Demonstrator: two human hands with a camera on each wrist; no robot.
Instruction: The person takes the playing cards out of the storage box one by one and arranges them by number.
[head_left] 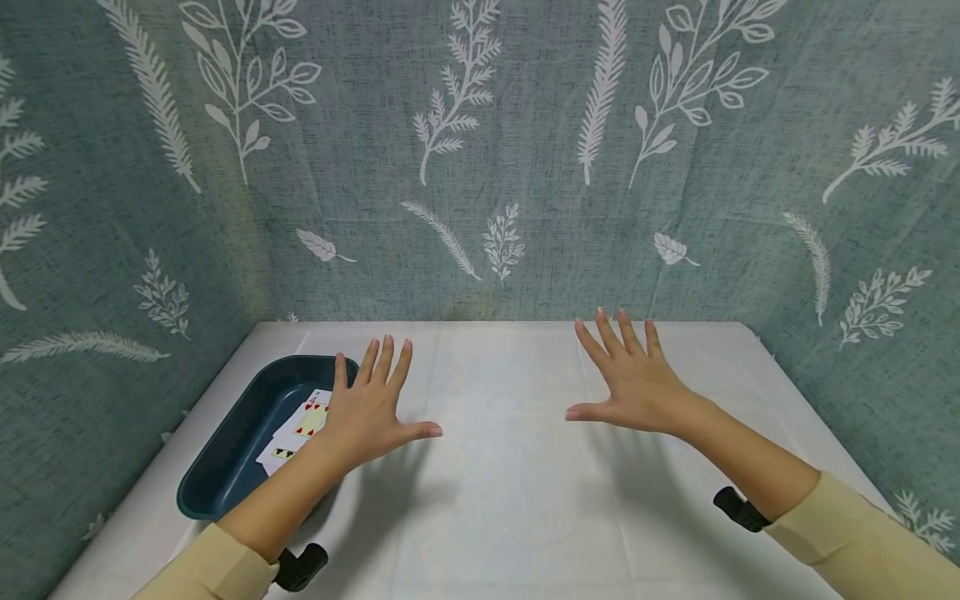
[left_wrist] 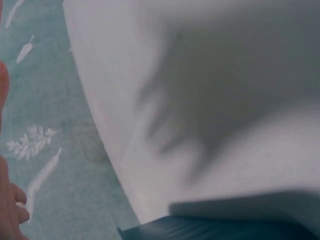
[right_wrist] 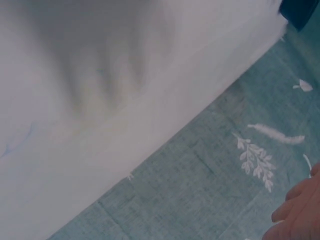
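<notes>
Both hands are held up over the white table with fingers spread and nothing in them. My left hand point(head_left: 365, 421) overlaps the right side of a dark teal tray point(head_left: 217, 467) in the head view. Inside that tray lie several playing cards point(head_left: 311, 417), one showing red hearts; the left hand and forearm hide part of them. On the other side, my right hand point(head_left: 633, 379) hovers over the table's right half, thumb pointing left. Only an edge of the left hand point(left_wrist: 10, 205) shows in the left wrist view, and fingers of the right hand point(right_wrist: 300, 212) in the right wrist view.
The white table point(head_left: 510, 500) ends at a teal curtain point(head_left: 465, 250) with white leaf prints, which also stands along both sides. Black wrist straps point(head_left: 302, 567) sit near the cream sleeves. Shadows of both hands fall on the tabletop.
</notes>
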